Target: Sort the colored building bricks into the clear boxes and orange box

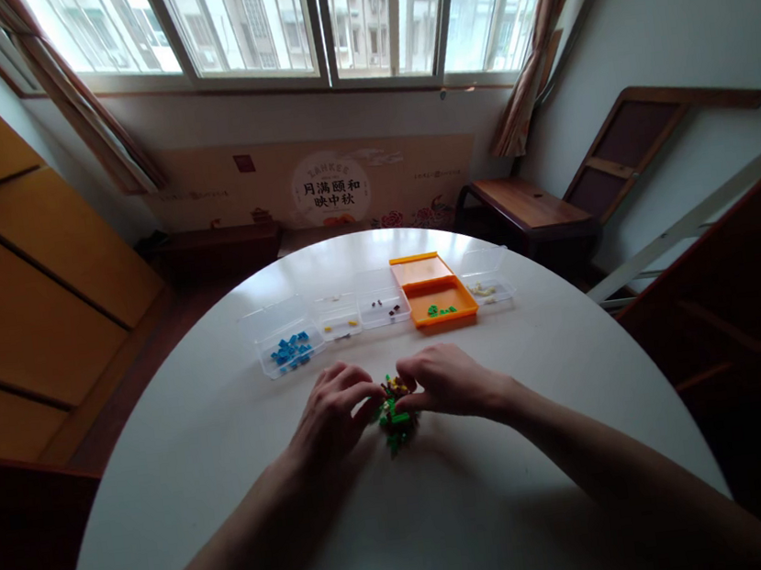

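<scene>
A small model of building bricks, mostly green with brown and yellow parts, stands on the white table in front of me. My left hand is at its left side, thumb and fingers bent in and closed against it. From the right, my right hand pinches at the model's upper part with thumb and forefinger. The fingers hide some of the model, and whether a loose brick is between them cannot be made out.
Beyond the hands a row of open boxes stands on the round white table: a clear box of blue bricks, a clear box with yellow pieces, one with dark pieces, an orange box with green pieces, and one with pale pieces.
</scene>
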`<state>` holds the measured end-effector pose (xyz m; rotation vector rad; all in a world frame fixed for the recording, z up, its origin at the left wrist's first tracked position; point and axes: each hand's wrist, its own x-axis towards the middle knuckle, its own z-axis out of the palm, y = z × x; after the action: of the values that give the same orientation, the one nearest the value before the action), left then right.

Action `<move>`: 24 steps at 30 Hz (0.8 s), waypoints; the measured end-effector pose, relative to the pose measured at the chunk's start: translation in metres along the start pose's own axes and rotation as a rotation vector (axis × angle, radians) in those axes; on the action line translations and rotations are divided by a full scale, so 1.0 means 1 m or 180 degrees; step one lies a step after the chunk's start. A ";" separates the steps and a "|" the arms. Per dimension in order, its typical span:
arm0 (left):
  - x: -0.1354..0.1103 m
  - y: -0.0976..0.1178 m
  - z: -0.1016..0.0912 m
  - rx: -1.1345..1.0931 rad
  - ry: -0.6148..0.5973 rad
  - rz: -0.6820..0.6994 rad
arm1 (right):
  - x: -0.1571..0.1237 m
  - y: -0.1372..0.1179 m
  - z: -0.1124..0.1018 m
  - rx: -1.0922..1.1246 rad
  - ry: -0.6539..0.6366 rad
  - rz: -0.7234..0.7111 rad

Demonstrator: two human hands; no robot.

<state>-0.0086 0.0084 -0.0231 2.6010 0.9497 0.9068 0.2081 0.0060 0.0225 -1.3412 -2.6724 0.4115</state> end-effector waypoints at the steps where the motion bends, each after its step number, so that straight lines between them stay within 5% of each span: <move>1: 0.001 0.000 0.000 -0.0140 0.0080 -0.0104 | 0.001 0.002 0.002 0.0121 0.0178 0.0050; 13: 0.007 0.001 -0.003 -0.0847 0.0329 -0.0719 | 0.009 0.001 0.035 0.0982 0.1147 -0.0255; 24: 0.003 -0.002 -0.002 -0.0580 0.0592 -0.0968 | 0.014 0.013 0.033 0.0997 0.1352 0.0083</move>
<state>-0.0093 0.0119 -0.0211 2.1743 1.2073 1.1050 0.2023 0.0181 -0.0134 -1.2101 -2.1462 0.4642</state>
